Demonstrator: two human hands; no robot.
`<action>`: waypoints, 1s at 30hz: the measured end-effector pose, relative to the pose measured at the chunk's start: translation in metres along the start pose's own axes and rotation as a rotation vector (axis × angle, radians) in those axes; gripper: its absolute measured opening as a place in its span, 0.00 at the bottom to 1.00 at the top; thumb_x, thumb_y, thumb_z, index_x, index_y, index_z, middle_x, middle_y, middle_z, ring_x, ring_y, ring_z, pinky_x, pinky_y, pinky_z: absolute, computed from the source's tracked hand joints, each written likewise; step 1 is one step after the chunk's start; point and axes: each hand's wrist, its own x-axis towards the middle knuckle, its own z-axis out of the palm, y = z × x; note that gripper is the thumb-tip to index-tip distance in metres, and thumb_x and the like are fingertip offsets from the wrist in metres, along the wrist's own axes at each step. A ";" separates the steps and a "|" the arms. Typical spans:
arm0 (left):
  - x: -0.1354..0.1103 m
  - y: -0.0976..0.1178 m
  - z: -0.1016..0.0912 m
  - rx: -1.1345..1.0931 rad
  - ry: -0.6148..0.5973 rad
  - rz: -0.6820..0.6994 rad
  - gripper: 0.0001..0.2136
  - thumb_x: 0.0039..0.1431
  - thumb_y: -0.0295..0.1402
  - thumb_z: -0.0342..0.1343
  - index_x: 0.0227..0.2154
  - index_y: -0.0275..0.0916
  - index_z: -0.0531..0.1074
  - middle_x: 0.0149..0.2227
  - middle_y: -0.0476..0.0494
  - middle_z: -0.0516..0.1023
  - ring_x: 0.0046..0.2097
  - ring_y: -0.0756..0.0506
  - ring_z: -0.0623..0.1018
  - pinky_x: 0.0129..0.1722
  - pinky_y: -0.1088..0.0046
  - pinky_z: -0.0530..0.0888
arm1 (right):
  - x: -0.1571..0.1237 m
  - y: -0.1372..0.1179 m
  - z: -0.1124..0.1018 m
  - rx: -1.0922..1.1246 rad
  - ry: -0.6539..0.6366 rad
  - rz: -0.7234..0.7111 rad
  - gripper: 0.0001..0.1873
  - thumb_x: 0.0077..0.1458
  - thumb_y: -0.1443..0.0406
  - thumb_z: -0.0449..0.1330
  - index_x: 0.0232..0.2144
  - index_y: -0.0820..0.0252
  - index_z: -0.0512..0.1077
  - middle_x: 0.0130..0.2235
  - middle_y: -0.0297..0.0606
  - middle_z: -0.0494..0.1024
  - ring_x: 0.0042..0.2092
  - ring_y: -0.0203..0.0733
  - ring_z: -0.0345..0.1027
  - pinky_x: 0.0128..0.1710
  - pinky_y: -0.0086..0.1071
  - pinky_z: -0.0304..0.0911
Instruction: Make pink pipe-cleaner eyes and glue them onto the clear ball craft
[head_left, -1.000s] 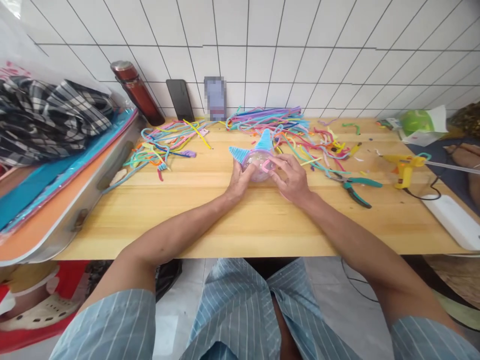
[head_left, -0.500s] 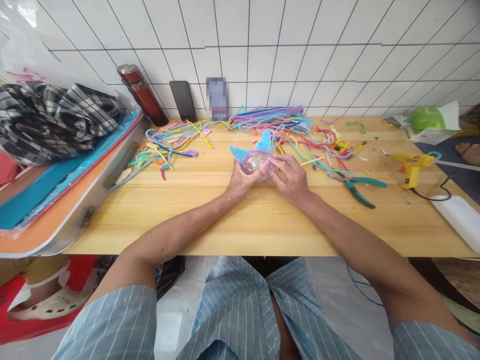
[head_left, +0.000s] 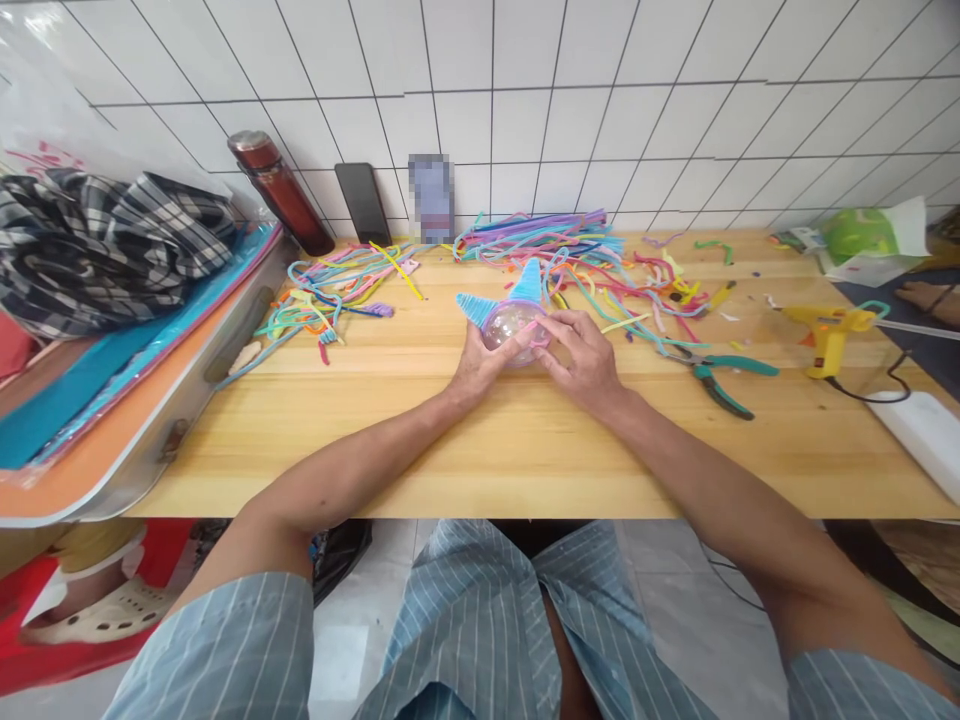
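Between my hands is a clear plastic ball point(head_left: 508, 326) with a purple rim and two blue, ear-shaped pieces point(head_left: 528, 281) of wound pipe cleaner at its top. My left hand point(head_left: 484, 358) is wrapped around its left side, the thumb lying across the front. At the ball's right front, my right hand point(head_left: 585, 358) pinches a small pink piece point(head_left: 539, 335), probably pipe cleaner, against the surface. The fingertips partly hide this piece.
Loose pipe cleaners point(head_left: 540, 238) lie along the back. To the right are teal-handled pliers point(head_left: 724, 378), a yellow glue gun point(head_left: 826, 335) and a white power strip point(head_left: 919, 435). A red flask point(head_left: 281, 195), two phones point(head_left: 363, 203) and a loaded orange-topped case point(head_left: 97, 460) are left.
My right index finger and thumb have shifted slightly on the pink piece at the ball's front. The ball stays in my left hand; the whole view has tilted a little.
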 end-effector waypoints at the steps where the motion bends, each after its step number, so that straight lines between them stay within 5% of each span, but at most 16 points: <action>1: 0.000 -0.001 0.000 0.009 0.000 -0.005 0.44 0.48 0.64 0.78 0.59 0.44 0.68 0.62 0.34 0.81 0.65 0.34 0.82 0.70 0.53 0.76 | 0.000 0.000 -0.001 0.005 0.001 0.000 0.23 0.74 0.56 0.64 0.66 0.52 0.80 0.57 0.52 0.86 0.58 0.58 0.83 0.59 0.53 0.81; 25: -0.001 -0.002 0.003 0.047 0.003 0.035 0.42 0.51 0.67 0.75 0.58 0.45 0.69 0.59 0.37 0.84 0.61 0.37 0.85 0.68 0.53 0.79 | 0.000 -0.010 0.001 -0.049 -0.006 0.046 0.13 0.76 0.56 0.63 0.54 0.47 0.86 0.52 0.46 0.89 0.53 0.54 0.84 0.55 0.49 0.82; 30: 0.002 -0.004 0.006 0.090 0.073 0.040 0.43 0.51 0.67 0.75 0.59 0.43 0.69 0.60 0.34 0.83 0.62 0.35 0.84 0.68 0.53 0.78 | 0.020 -0.003 -0.026 0.056 -0.045 0.076 0.19 0.75 0.49 0.63 0.57 0.49 0.85 0.54 0.45 0.90 0.52 0.53 0.85 0.55 0.49 0.82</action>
